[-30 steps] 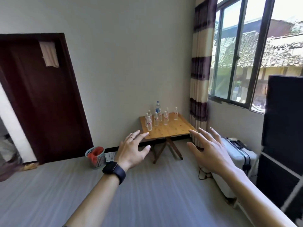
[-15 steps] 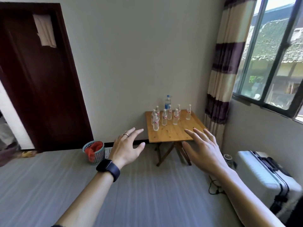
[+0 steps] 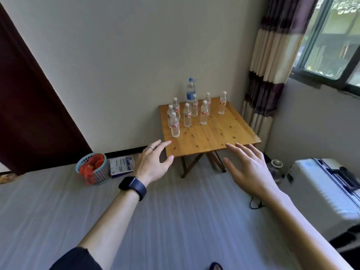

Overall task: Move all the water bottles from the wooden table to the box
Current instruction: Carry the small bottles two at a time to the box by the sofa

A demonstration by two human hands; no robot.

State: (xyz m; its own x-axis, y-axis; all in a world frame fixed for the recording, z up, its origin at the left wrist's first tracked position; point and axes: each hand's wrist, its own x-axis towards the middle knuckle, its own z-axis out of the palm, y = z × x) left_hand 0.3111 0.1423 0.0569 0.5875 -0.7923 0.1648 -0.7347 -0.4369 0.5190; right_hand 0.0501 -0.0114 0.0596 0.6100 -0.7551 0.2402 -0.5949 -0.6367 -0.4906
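**Closing in on the bench, nothing picked up yet**

Since a second ago the view has drawn much nearer to the wooden bench, which now fills the middle of the frame, and the window has slid off toward the upper right. Both arms reach forward as before. The left hand hovers at the bench's near left corner, its fingers spread and holding nothing; the right hand hangs before the near right edge, equally spread and empty. All the water bottles stand upright in a cluster at the bench's back left, a taller blue-capped bottle behind them. No box is in view. By my judgement the task has barely begun: the approach is nearly done, and the nearest bottle looks the likeliest first grasp.
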